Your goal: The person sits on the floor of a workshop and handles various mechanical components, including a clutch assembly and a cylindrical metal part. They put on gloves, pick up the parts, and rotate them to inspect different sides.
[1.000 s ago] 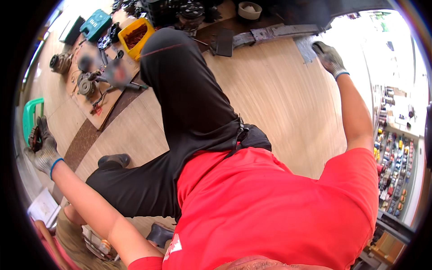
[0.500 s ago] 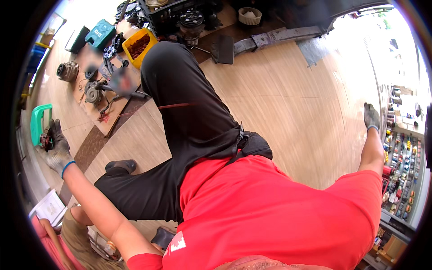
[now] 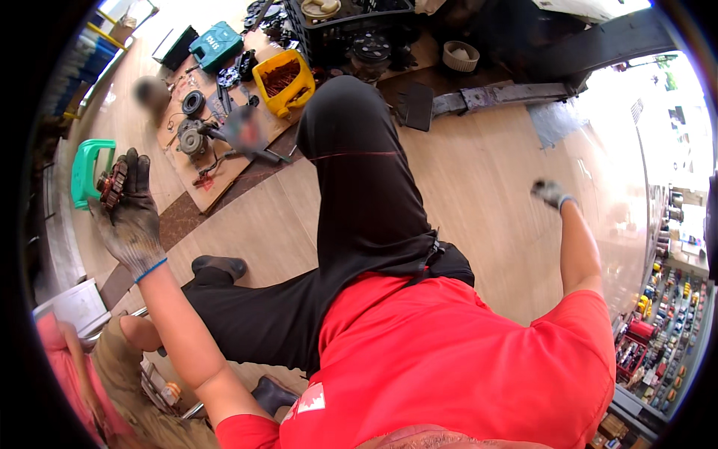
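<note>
View from the head camera, looking down at a person in a red shirt and black trousers on a wooden floor (image 3: 486, 194).

Containers: one yellow bin (image 3: 284, 81) on the floor ahead holds a heap of rusty brown small parts. One black crate (image 3: 351, 30) behind it holds round dark parts; their kind cannot be told. One teal case (image 3: 215, 46) lies shut beside a sheet of cardboard (image 3: 196, 168), on which several round metal parts (image 3: 193, 139) are spread. One small round tub (image 3: 461, 55) stands further right.

Hands: both wear grey work gloves. The left hand (image 3: 133, 217) is raised out to the side, fingers curled around one brown, ribbed round part (image 3: 114, 185), which rests against the palm and fingertips, just in front of one green plastic stool (image 3: 88, 169). The right hand (image 3: 552, 193) is lifted over the bare floor, loosely clenched and blurred; whether it holds anything cannot be told. The two hands are well apart.
</note>
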Demonstrator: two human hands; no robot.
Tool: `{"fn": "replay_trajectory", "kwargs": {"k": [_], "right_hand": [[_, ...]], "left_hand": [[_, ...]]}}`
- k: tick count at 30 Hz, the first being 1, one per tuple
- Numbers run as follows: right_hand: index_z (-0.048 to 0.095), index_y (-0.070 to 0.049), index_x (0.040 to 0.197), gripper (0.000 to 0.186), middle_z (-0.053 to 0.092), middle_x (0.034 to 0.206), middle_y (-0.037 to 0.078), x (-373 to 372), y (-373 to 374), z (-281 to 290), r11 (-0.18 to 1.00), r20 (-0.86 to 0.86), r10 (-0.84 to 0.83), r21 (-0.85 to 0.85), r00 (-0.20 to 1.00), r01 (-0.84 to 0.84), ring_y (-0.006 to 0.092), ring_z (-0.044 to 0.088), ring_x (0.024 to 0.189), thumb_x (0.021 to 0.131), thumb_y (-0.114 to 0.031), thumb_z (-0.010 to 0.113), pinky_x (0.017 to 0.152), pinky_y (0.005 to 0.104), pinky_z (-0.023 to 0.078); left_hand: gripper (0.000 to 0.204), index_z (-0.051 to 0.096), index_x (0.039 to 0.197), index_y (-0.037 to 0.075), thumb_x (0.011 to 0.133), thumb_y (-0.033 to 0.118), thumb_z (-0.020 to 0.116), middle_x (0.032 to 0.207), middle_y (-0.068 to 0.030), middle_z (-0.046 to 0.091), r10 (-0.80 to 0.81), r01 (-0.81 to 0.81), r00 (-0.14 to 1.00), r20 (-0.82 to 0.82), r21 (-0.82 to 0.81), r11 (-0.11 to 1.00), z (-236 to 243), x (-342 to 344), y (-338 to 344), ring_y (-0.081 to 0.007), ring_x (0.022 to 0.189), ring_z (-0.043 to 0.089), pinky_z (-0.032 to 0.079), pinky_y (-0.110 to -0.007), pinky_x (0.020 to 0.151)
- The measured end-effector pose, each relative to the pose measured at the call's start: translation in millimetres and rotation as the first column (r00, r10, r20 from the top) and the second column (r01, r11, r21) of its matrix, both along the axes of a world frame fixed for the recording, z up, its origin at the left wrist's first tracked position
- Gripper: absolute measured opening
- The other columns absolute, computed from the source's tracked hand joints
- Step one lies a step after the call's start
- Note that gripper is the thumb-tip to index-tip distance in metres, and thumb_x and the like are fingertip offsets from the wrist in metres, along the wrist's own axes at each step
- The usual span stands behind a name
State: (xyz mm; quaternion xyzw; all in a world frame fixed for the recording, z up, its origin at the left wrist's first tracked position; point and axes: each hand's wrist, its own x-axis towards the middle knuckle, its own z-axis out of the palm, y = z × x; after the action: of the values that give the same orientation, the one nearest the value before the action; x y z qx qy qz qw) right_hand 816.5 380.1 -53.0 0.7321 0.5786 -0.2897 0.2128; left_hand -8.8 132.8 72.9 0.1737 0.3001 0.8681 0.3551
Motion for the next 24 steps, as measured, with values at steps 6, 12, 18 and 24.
{"fn": "replay_trajectory", "kwargs": {"k": [6, 12, 18, 24], "right_hand": [[0.063, -0.005, 0.124, 0.041, 0.065, 0.124, 0.018, -295, 90, 134, 0.280, 0.028, 0.795, 0.869, 0.606, -0.408, 0.0314, 0.063, 0.114, 0.095, -0.033, 0.062, 0.095, 0.0375, 0.051], [0.057, -0.007, 0.135, 0.052, 0.067, 0.121, 0.017, -572, 15, 209, 0.527, -0.550, 0.834, 0.771, 0.043, -0.358, 0.0221, 0.066, 0.104, 0.095, -0.039, 0.064, 0.087, 0.0331, 0.053], [0.070, -0.003, 0.116, 0.065, 0.068, 0.114, 0.024, -712, -89, 178, 0.456, -0.669, 0.732, 0.622, -0.129, -0.637, 0.0390, 0.062, 0.113, 0.087, -0.058, 0.052, 0.097, 0.0447, 0.048], [0.075, -0.003, 0.101, 0.056, 0.070, 0.109, 0.022, -746, -128, 120, 0.780, -0.886, 0.464, 0.406, 0.005, -0.475, 0.0353, 0.068, 0.105, 0.082, -0.054, 0.061, 0.091, 0.0431, 0.054]], "left_hand": [[0.069, 0.035, 0.137, -0.022, 0.100, 0.034, 0.051, 0.140, -0.0412, 0.042, 0.121, -0.118, 0.992, 0.040, -0.076, 0.990, -2, -2, -8, -0.0525, 0.135, 0.039, 0.026, -0.063, 0.119], [0.078, 0.035, 0.137, -0.020, 0.093, 0.038, 0.064, 0.138, -0.0402, 0.045, -0.031, 0.031, 0.999, 0.020, 0.011, 0.999, -17, -16, -16, -0.0529, 0.130, 0.046, 0.035, -0.062, 0.115], [0.061, 0.055, 0.129, 0.001, 0.091, 0.048, 0.065, 0.128, -0.0182, 0.061, 0.309, -0.283, 0.948, 0.078, -0.238, 0.929, -22, -29, -23, -0.0326, 0.122, 0.056, 0.036, -0.048, 0.115], [0.059, 0.053, 0.131, 0.001, 0.096, 0.049, 0.057, 0.131, -0.0151, 0.058, 0.418, -0.419, 0.901, -0.112, -0.469, 0.778, -27, -11, -8, -0.0306, 0.122, 0.054, 0.038, -0.046, 0.111]]}}
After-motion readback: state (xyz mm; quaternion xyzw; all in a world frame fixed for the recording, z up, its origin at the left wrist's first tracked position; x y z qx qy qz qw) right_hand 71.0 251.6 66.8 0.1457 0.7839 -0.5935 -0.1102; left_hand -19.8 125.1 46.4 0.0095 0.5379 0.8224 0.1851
